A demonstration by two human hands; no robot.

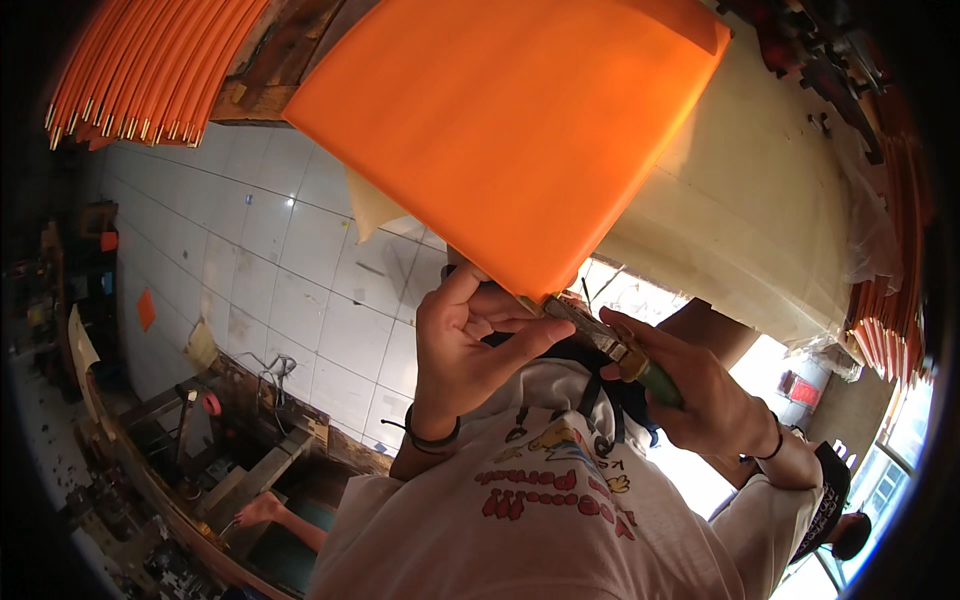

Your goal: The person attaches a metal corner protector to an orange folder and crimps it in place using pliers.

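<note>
A large flat orange cover (510,140), with a smooth surface, fills the upper middle, one corner pointing down toward me. My left hand (465,335) is closed at that corner, with thumb and fingers around its tip, where a small brass-coloured piece (533,300) shows. A metal hand tool with a green handle (657,383), pliers-like, is gripped in my right hand (700,385). The tool's metal head (590,332) reaches the same corner, beside my left thumb. Exactly how its jaws meet the corner is too small to tell.
A stack of similar orange covers (150,75) lies at upper left; more orange pieces (895,280) are at far right. The orange cover lies over a cream sheet-covered surface (760,230). Another person's bare limb (265,510) shows at lower left; a second person (830,500) is at lower right.
</note>
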